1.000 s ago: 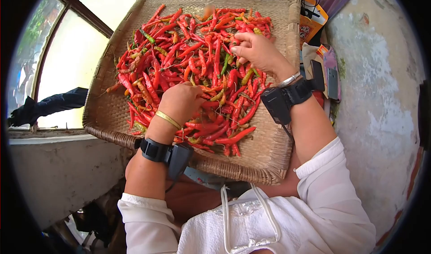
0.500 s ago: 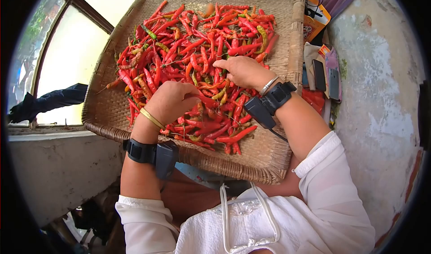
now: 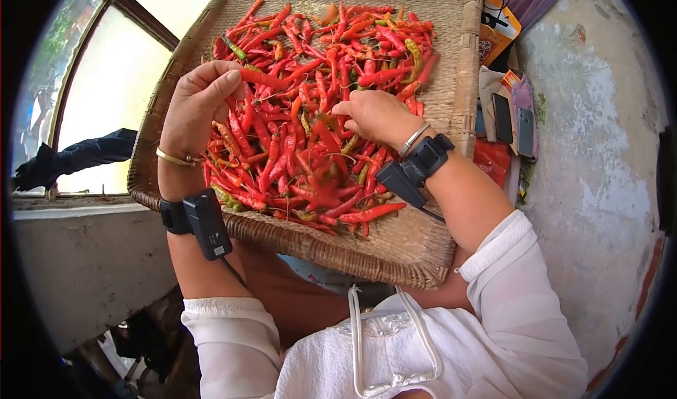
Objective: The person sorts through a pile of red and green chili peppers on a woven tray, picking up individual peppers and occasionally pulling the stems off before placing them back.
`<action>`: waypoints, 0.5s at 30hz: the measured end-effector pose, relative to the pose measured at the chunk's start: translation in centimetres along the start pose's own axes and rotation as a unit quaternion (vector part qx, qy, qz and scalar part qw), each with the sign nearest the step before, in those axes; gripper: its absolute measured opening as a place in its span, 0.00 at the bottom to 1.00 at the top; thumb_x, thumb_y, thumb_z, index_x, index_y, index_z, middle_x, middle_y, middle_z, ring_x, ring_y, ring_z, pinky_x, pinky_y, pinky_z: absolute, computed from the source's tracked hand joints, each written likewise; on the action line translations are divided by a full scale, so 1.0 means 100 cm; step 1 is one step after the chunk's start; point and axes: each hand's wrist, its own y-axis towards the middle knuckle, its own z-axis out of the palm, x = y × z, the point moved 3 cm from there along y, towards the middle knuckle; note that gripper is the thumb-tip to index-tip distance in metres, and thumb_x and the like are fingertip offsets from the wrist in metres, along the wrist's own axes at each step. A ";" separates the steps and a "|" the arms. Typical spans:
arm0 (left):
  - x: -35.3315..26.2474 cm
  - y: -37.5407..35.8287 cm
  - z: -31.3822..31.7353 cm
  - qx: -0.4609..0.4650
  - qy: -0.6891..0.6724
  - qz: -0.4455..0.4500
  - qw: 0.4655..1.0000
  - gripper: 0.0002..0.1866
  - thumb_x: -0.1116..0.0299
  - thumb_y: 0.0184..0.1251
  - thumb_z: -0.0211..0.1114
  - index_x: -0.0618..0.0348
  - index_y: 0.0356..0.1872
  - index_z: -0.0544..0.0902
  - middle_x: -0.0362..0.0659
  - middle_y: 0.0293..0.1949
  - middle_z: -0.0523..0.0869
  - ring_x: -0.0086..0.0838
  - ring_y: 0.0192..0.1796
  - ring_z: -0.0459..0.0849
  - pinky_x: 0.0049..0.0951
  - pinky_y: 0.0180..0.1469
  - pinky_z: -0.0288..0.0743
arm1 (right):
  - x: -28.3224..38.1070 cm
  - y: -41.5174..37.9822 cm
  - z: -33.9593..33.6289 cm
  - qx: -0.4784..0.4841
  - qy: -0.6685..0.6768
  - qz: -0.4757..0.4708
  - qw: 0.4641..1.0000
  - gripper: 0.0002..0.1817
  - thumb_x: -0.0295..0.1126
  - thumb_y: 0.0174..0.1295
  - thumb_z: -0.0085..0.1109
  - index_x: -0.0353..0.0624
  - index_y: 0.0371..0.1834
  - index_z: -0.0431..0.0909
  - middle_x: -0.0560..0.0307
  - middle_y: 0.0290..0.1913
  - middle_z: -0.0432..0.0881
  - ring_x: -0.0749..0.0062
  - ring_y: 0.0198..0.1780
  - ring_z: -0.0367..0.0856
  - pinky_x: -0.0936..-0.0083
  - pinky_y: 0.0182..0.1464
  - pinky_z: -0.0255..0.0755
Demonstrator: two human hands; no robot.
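Note:
Many red chili peppers [image 3: 282, 145], with a few green and yellowish ones, lie spread in a woven basket tray [image 3: 402, 254]. My left hand [image 3: 201, 106] is raised over the tray's left side, its thumb and fingers pinching one red pepper [image 3: 262, 79] that points to the right. Right of the middle, my right hand [image 3: 377, 117] hovers low over the peppers with its fingers curled together; what its fingertips hold, if anything, is hidden. Below it, a blurred red pepper [image 3: 330, 143] shows above the pile.
A window [image 3: 106, 81] and a dark folded cloth [image 3: 77, 158] are at the left. Two phones [image 3: 501, 117] and an orange box [image 3: 497, 32] stand beside the tray on the right, near a worn wall [image 3: 592, 117]. The white sill [image 3: 84, 215] runs at lower left.
My left hand has moved up and left from the middle of the pile and now holds a red pepper. My right hand has shifted slightly left and down. A blurred red pepper now shows between them.

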 end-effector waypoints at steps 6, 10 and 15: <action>0.006 0.026 0.019 -0.193 0.030 0.108 0.975 0.21 0.66 0.59 0.60 0.63 0.53 0.72 0.43 0.36 0.82 0.23 0.31 0.80 0.21 0.31 0.74 | -0.005 0.004 0.011 0.063 -0.043 0.050 0.996 0.07 0.27 0.48 0.53 0.45 0.29 0.81 0.48 0.32 0.80 0.55 0.39 0.79 0.62 0.41 0.73; 0.031 0.029 0.046 -0.115 0.423 0.190 0.878 0.17 0.67 0.54 0.63 0.62 0.45 0.78 0.44 0.34 0.83 0.28 0.31 0.80 0.27 0.35 0.74 | -0.007 0.005 0.003 0.045 0.021 0.087 0.995 0.07 0.27 0.46 0.54 0.44 0.28 0.81 0.47 0.31 0.80 0.56 0.38 0.79 0.62 0.40 0.73; 0.044 0.018 0.062 0.009 0.560 0.053 0.827 0.15 0.59 0.51 0.62 0.62 0.26 0.81 0.51 0.23 0.80 0.43 0.30 0.80 0.36 0.34 0.73 | -0.008 0.008 -0.031 -0.061 0.235 0.097 0.965 0.08 0.29 0.45 0.55 0.42 0.28 0.81 0.49 0.29 0.80 0.59 0.34 0.79 0.68 0.38 0.73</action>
